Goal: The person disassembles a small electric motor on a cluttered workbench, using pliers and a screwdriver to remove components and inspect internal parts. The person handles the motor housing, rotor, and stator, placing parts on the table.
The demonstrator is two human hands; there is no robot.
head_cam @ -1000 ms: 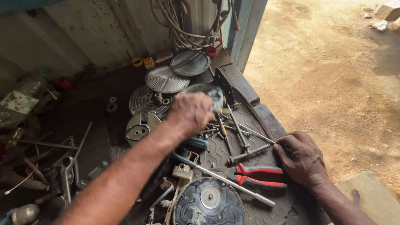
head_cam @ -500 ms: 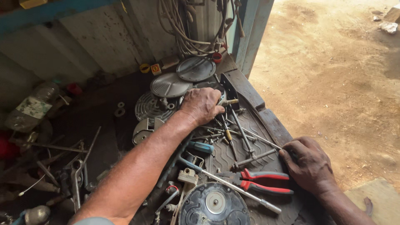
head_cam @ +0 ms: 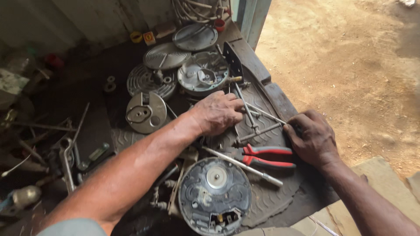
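My left hand [head_cam: 217, 114] lies knuckles up on a ribbed black rubber mat [head_cam: 271, 196]. Its fingers curl down over small metal tools and touch the shaft of a T-handled wrench [head_cam: 248, 114]; what is under the palm is hidden. My right hand [head_cam: 311, 139] rests at the mat's right edge, with its fingertips bent over the end of a thin metal rod [head_cam: 267, 115]. Between the hands lie red-handled pliers [head_cam: 267, 156] and a long screwdriver [head_cam: 243, 165]. A dark round disc with a silver hub [head_cam: 214, 196] sits just in front of my left forearm.
Several round metal plates and grilles [head_cam: 151, 81] lie beyond my left hand, one slotted plate [head_cam: 146, 111] being the closest. A bundle of wires [head_cam: 197, 8] hangs at the back wall. Spanners and rods [head_cam: 65, 159] clutter the left. Bare dirt ground [head_cam: 350, 65] lies to the right.
My left hand has come down from above the plates and nearer to me, onto the small tools on the mat. My right hand has stayed at the mat's right edge.
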